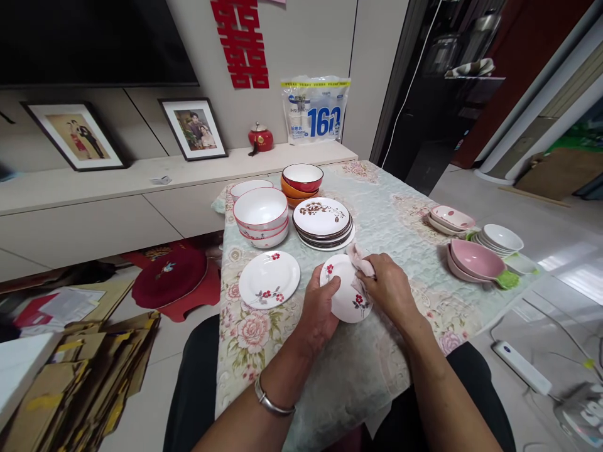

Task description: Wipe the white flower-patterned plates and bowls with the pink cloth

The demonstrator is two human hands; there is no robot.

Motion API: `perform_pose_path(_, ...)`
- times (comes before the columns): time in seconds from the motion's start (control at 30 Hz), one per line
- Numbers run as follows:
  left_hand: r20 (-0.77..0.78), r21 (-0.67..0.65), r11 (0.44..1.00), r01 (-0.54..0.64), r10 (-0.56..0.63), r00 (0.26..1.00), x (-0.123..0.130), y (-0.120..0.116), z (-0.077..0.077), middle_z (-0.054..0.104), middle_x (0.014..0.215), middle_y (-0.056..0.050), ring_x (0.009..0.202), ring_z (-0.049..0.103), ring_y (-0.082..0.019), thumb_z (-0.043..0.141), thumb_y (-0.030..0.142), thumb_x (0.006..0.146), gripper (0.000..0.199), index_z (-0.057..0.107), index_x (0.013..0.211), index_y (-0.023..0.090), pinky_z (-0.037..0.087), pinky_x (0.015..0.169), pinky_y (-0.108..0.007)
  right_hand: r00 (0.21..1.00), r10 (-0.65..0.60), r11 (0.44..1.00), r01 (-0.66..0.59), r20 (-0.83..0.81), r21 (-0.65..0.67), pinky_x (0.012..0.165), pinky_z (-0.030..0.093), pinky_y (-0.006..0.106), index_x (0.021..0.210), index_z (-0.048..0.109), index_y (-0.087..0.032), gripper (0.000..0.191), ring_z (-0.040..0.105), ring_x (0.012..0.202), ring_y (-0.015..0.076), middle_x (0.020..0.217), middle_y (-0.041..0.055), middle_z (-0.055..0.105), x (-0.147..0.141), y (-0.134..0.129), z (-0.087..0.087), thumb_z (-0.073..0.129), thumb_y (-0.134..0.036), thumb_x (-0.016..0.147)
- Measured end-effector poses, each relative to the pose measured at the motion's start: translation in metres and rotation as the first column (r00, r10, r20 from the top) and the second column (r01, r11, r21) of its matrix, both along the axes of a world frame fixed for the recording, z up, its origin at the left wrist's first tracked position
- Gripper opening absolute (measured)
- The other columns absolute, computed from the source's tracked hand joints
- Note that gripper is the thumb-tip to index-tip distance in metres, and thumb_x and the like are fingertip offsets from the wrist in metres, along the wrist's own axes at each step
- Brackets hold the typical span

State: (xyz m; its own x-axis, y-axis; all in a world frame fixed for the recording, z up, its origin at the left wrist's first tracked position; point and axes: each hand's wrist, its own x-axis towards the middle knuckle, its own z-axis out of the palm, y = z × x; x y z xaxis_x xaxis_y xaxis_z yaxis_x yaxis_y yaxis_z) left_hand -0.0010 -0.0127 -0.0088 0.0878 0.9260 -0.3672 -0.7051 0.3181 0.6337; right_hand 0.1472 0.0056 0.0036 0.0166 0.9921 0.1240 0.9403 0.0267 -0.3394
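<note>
My left hand [323, 304] grips a small white plate [343, 295] with red flowers by its left edge, thumb on top. A pale pink cloth [360, 258] is bunched in my right hand [387, 285], pressed against the plate's upper right rim. The plate is held tilted above the tablecloth. To its left lies a larger white plate [269, 279] with the same red flower pattern. Just beyond is a stack of dark-rimmed plates [323, 216], the top one with brown flowers. White bowls with red rims [260, 210] are stacked beside them.
Red and orange bowls [302, 177] stand at the back of the flowered tablecloth [252, 333]. Pink dishes [477, 258] and small white bowls [503, 237] sit near the right edge. A maroon-cushioned stool [169, 276] and flattened cardboard [103, 370] are on the left floor. A power strip [522, 367] lies right.
</note>
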Motion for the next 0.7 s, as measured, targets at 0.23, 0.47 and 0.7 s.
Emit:
perform_pose_path(0.23, -0.018, -0.004, 1.000, -0.030, 0.030, 0.999, -0.002, 0.002, 0.001, 0.073, 0.085, -0.003, 0.066, 0.067, -0.019, 0.083, 0.025, 0.056, 0.062, 0.059, 0.113, 0.018, 0.052, 0.070, -0.034, 0.995, 0.093, 0.984, -0.086, 0.035, -0.157, 0.066, 0.031, 0.029, 0.094, 0.064, -0.017, 0.011, 0.061, 0.084, 0.0228, 0.095, 0.0092, 0.069, 0.008, -0.005, 0.007, 0.063, -0.027, 0.088)
perform_pose_path(0.47, -0.032, 0.012, 1.000, 0.020, -0.020, 0.999, -0.001, 0.000, 0.002, 0.074, 0.086, -0.003, 0.065, 0.068, -0.019, 0.081, 0.022, 0.058, 0.063, 0.058, 0.116, 0.019, 0.052, 0.068, -0.032, 0.999, -0.016, 0.999, 0.014, -0.035, -0.051, 0.065, 0.034, 0.030, 0.094, 0.063, -0.017, 0.012, 0.062, 0.079, 0.0234, 0.090, 0.0090, 0.071, 0.011, -0.001, 0.001, 0.059, -0.028, 0.091)
perform_pose_path(0.7, -0.094, 0.040, 0.985, 0.170, -0.166, 0.982, 0.002, -0.004, 0.002, 0.074, 0.081, -0.003, 0.061, 0.065, -0.017, 0.075, 0.018, 0.061, 0.054, 0.060, 0.113, 0.018, 0.050, 0.060, -0.029, 0.960, 0.230, 0.932, -0.169, -0.160, 0.321, 0.082, 0.047, 0.036, 0.106, 0.067, -0.020, 0.017, 0.062, 0.098, 0.0270, 0.105, 0.0092, 0.073, 0.009, -0.001, -0.003, 0.059, -0.022, 0.091)
